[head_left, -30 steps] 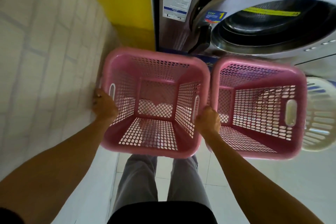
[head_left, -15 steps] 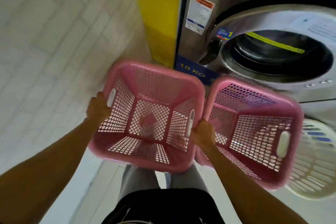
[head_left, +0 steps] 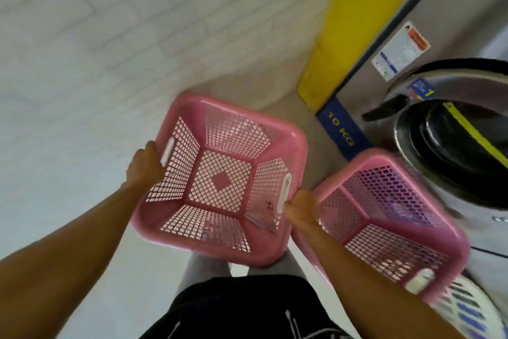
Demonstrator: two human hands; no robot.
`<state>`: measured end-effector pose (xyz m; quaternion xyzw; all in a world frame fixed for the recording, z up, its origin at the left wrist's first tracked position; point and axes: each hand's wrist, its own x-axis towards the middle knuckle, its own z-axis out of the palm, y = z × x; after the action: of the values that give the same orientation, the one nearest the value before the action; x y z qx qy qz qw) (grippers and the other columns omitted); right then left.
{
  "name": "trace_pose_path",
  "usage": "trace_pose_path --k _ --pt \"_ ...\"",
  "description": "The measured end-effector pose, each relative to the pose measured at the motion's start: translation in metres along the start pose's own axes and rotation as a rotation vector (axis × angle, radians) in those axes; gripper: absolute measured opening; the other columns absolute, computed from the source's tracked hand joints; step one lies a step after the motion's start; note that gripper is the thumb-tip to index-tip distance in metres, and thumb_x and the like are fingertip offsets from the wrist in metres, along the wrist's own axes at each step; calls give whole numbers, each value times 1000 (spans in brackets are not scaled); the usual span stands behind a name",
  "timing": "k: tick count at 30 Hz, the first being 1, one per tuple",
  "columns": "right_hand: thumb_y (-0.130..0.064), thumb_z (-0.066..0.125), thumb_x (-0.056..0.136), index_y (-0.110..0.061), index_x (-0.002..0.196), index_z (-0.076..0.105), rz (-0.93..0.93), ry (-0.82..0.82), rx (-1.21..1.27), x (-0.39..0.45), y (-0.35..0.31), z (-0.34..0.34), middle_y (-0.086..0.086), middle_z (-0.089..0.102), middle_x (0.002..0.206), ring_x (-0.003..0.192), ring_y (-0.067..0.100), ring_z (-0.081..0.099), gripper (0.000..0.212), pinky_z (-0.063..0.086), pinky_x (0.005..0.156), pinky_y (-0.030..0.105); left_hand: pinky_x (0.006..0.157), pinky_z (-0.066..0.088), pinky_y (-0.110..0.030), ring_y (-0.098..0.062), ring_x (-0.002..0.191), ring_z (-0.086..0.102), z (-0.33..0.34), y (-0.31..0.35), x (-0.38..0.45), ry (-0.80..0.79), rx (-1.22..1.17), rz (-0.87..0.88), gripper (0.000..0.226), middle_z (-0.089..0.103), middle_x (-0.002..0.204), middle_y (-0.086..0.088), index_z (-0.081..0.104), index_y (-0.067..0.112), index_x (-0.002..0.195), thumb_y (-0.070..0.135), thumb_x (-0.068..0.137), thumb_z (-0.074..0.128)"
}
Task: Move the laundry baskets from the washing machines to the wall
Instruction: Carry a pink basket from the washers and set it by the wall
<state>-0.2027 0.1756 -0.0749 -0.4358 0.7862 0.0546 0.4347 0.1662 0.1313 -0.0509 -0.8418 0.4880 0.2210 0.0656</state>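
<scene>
I hold an empty pink laundry basket (head_left: 220, 182) in front of me with both hands. My left hand (head_left: 145, 166) grips its left rim beside the white handle slot. My right hand (head_left: 301, 209) grips its right rim at the other handle slot. A second pink basket (head_left: 384, 217) sits just to the right, tilted, in front of the washing machine (head_left: 450, 129). The white tiled wall (head_left: 110, 36) fills the left and top of the view, close to the held basket.
A white round basket (head_left: 467, 308) pokes out at the lower right behind the second pink basket. A yellow panel (head_left: 354, 22) and a blue "10 KG" label (head_left: 341, 129) stand beside the machine. My legs and dark shorts are below the basket.
The view has swung left toward the wall. The held basket has moved away from the washing machine and the second pink basket, which now lies further right and lower.
</scene>
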Motion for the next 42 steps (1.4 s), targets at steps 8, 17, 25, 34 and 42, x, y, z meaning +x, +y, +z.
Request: trace_pose_path --k 8,17,25,34,42 --pt "-23 64 92 -11 137 44 -323 23 -302 -49 -56 51 17 57 123 97 32 67 52 48 65 28 77 49 -49 -49 97 59 27 -143 -108 96 -250 -391 36 60 106 -31 48 -2 114 5 79 57" --pt "-40 65 95 -22 152 19 -743 57 -488 -148 -97 151 16 43 123 87 26 64 75 62 68 38 75 51 -45 -46 96 60 78 -279 -269 278 -555 -756 42 61 104 -27 50 0 115 2 75 59" --pt "-24 66 92 -21 150 23 -1001 28 -596 -254 -108 269 21 42 125 95 33 62 71 59 67 38 82 55 -47 -39 101 56 115 -382 -412 440 -775 -1027 43 51 110 -22 44 6 122 3 82 59" --pt "-21 56 99 -31 158 4 -1200 -130 -638 -351 -113 387 19 38 135 105 31 59 80 62 70 45 78 56 -49 -30 89 55 154 -461 -526 567 -925 -1283 45 45 99 -10 43 13 123 5 82 61" --pt "-46 50 99 -37 157 -1 -1268 -200 -713 -386 -145 487 20 39 137 99 30 61 78 63 66 46 73 53 -40 -26 85 53 178 -552 -532 521 -936 -1350 50 49 94 -9 48 11 119 1 74 67"
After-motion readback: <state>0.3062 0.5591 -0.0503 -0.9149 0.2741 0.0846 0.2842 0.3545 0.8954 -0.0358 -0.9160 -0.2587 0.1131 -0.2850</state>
